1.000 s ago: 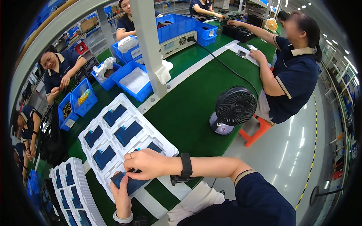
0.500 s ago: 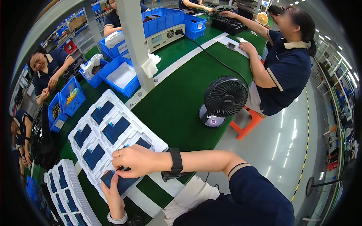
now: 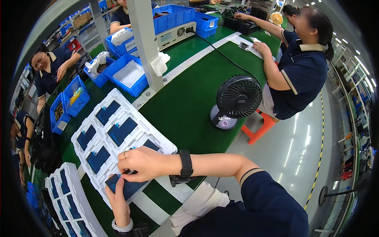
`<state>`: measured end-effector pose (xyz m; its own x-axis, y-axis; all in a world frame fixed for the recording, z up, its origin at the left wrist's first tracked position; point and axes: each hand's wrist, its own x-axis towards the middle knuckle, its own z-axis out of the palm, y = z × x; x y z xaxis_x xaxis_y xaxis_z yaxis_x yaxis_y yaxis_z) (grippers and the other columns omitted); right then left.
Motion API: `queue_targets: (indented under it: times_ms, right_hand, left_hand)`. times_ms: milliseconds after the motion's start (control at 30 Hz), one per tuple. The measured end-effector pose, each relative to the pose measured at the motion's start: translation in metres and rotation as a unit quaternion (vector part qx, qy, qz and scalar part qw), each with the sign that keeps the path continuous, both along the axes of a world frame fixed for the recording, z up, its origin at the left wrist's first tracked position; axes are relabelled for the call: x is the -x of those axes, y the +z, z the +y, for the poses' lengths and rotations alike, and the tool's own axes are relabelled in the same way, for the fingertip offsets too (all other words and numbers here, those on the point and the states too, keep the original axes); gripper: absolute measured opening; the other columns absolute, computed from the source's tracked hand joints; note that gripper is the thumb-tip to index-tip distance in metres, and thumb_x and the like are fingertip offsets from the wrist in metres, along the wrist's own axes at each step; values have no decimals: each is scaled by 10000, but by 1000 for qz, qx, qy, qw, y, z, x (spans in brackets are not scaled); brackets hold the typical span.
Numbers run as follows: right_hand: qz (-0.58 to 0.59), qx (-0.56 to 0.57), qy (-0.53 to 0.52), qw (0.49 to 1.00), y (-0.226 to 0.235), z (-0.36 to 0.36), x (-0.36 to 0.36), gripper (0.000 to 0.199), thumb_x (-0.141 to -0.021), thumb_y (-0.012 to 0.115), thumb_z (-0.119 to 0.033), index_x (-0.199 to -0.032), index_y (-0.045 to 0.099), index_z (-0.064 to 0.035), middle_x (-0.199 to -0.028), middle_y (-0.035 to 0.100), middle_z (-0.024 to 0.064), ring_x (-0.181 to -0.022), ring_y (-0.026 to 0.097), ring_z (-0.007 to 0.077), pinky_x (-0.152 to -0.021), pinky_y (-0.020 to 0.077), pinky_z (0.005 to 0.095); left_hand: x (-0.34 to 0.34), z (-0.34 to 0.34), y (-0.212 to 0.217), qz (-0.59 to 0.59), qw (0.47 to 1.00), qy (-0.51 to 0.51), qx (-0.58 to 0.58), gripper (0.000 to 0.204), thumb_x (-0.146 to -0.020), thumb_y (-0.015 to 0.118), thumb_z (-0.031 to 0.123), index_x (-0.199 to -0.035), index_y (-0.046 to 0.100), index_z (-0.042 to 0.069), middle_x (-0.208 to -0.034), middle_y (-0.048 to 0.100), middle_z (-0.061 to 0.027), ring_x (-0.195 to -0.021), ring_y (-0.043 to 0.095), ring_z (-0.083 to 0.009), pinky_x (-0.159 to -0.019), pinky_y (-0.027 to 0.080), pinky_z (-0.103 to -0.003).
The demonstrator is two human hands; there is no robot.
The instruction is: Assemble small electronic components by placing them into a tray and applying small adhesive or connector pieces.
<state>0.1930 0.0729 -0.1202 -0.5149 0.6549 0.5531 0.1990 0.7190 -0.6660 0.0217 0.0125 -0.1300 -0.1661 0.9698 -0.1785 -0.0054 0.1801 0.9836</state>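
Observation:
My left hand (image 3: 119, 205) is closed on a flat, dark blue glossy panel (image 3: 133, 189), thumb on top, tilted over the near edge of a white moulded tray (image 3: 169, 147). Above the panel, my right hand (image 3: 144, 162) has thumb and forefinger pinched together at its upper edge, beside the left thumb. Whether they grip the panel itself or something thin on it is hidden. Several similar dark panels (image 3: 122, 132) with light blue tabs lie in the tray's pockets. My right forearm crosses over the tray's near right corner.
More white trays (image 3: 87, 205) holding panels are stacked at lower left. A black fan (image 3: 239, 96) stands right on the green table (image 3: 185, 130). Blue bins (image 3: 134, 85) and a grey post (image 3: 144, 47) are beyond the tray. Co-workers sit at left and right (image 3: 304, 79).
The view has shifted slightly. My hands keep nearly the same hold, with the panel still between them. The co-worker at left has moved their hands apart.

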Motion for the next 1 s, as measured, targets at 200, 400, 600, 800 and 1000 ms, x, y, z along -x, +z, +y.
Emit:
queue_targets:
  times_ms: [200,400,600,800,1000]
  right_hand:
    - [-7,16,6,1000,0,-1,0,141,-715,613,-170,-690,559,-42,-703,533,55,-622,562,222,-533,448,310]
    - [0,16,8,1000,1,-2,0,149,-718,607,-168,-680,548,-36,-699,527,60,-616,560,225,-528,448,307]
    - [-5,1,-3,1000,0,-2,-1,146,-715,607,-157,-679,541,-31,-697,517,61,-599,563,226,-514,446,303]
    - [5,3,-4,1000,3,-5,-2,142,-708,607,-139,-677,524,-29,-692,512,64,-598,566,230,-506,442,311]
    - [-1,-6,-15,1000,1,-3,7,132,-691,609,-138,-687,508,-52,-684,527,66,-587,559,249,-491,438,319]
  left_hand:
    - [-4,-1,5,-21,1000,2,13,362,-816,573,120,-1117,436,-27,-1016,498,-84,-926,479,-140,-834,370,-244]
    - [-3,-1,6,-15,1000,-1,14,360,-816,574,123,-1113,436,-25,-1018,496,-83,-934,478,-140,-838,368,-247]
    - [-8,-2,9,-33,999,5,21,353,-814,577,123,-1106,441,-24,-1015,499,-84,-925,487,-141,-830,377,-249]
    - [-4,-1,4,-10,1000,-1,12,351,-815,574,124,-1106,445,-23,-1008,502,-85,-917,487,-139,-818,384,-245]
    - [-1,-5,6,-4,1000,13,-18,288,-804,578,115,-1041,489,-24,-966,515,-72,-884,483,-121,-794,386,-235]
